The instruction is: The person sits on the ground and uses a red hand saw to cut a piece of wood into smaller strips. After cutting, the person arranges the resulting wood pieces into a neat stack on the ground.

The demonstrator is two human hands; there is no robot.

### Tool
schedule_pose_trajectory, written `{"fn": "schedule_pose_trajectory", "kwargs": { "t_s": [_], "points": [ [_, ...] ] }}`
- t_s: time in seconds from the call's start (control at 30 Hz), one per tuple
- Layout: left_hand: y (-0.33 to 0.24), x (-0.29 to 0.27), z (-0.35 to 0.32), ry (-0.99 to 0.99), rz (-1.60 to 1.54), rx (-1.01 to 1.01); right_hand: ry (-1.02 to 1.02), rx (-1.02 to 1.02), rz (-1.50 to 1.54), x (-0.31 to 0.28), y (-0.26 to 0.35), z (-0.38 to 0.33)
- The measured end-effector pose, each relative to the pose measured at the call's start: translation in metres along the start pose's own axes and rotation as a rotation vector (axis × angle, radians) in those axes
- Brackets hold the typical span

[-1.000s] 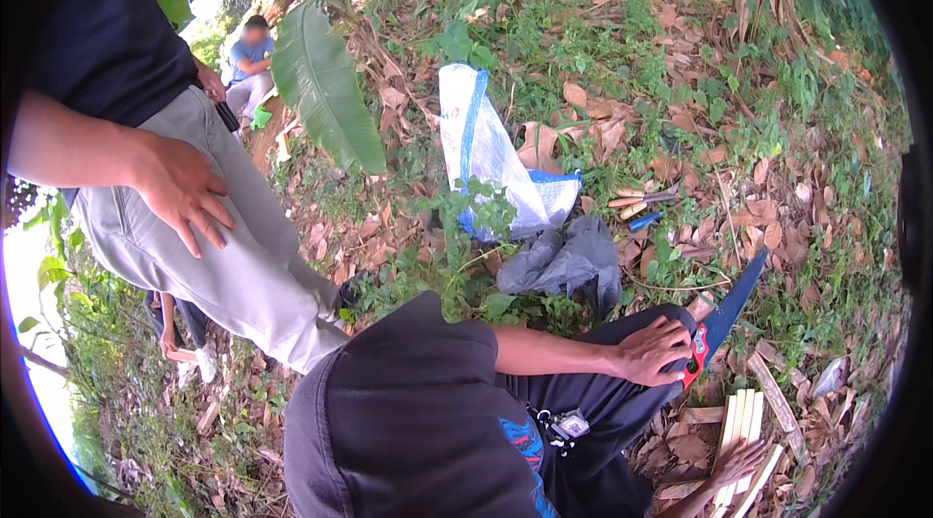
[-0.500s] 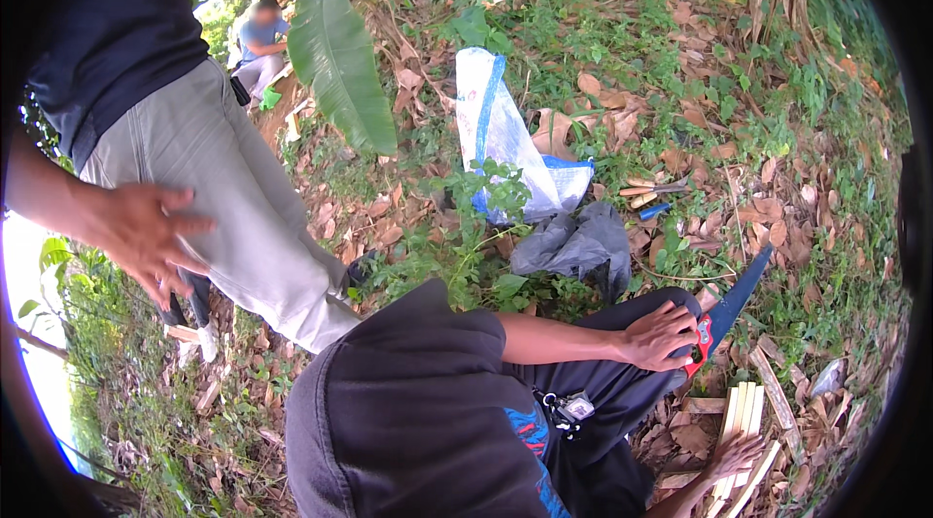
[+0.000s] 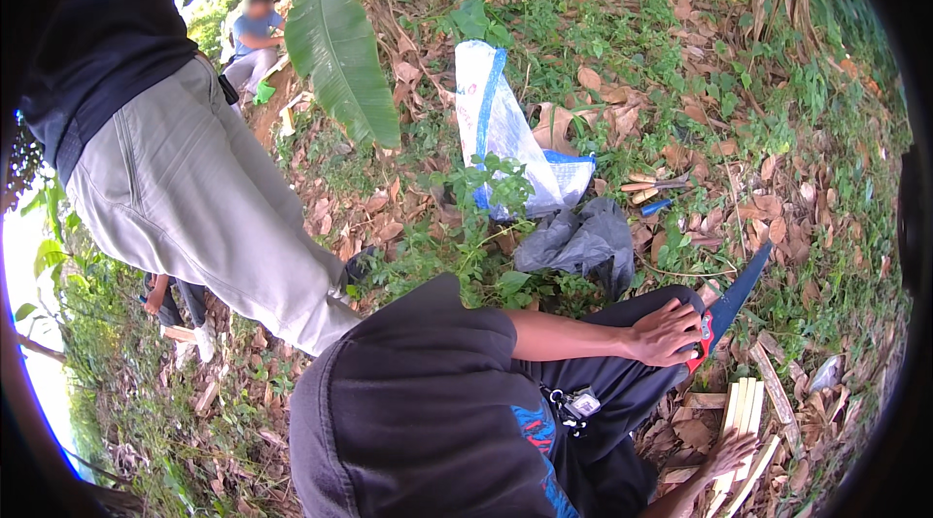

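My left hand rests at my bent knee, its fingers curled on the red handle of a hand saw. The saw's blue blade points up and to the right, over the leaf litter. At the lower right, my right hand lies with fingers spread on a bundle of pale wooden strips. A small device on a clip hangs at my front, above my dark trousers.
A person in grey trousers stands close on the left; another sits farther back. Beyond my knee are a white-and-blue sack, a dark plastic bag, wooden-handled tools and a blue object. A large leaf hangs nearby.
The standing person's hand has risen from beside the trousers to the top edge, and that person has shifted slightly left. My two hands stay almost in place.
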State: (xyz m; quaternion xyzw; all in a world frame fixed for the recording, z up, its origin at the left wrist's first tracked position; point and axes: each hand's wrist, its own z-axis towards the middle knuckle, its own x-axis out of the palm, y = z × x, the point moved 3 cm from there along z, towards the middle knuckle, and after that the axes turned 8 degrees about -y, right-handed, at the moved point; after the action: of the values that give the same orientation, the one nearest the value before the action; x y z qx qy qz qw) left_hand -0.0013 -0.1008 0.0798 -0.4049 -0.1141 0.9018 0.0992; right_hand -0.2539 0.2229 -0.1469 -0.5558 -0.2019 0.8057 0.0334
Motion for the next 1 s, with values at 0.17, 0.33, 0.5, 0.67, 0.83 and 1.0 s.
{"fn": "schedule_pose_trajectory", "kwargs": {
  "t_s": [0.17,0.33,0.5,0.67,0.83,1.0],
  "points": [
    [0.004,0.003,-0.001,-0.002,0.000,0.022,0.115,0.004,0.039,-0.003,0.002,-0.004],
    [0.008,0.007,-0.004,-0.001,-0.029,0.028,0.124,-0.060,0.070,0.000,-0.003,-0.010],
    [0.009,0.007,-0.004,0.009,-0.030,0.013,0.122,-0.079,0.073,0.003,-0.004,-0.015],
    [0.012,0.010,-0.007,0.014,-0.009,0.001,0.072,-0.131,0.043,0.016,-0.005,-0.018],
    [0.011,0.012,-0.003,0.033,-0.007,0.008,-0.270,-0.147,0.186,0.034,-0.013,-0.021],
    [0.010,0.013,-0.001,0.035,-0.017,0.019,-0.220,-0.116,0.172,0.044,-0.013,-0.019]
  ]
}}
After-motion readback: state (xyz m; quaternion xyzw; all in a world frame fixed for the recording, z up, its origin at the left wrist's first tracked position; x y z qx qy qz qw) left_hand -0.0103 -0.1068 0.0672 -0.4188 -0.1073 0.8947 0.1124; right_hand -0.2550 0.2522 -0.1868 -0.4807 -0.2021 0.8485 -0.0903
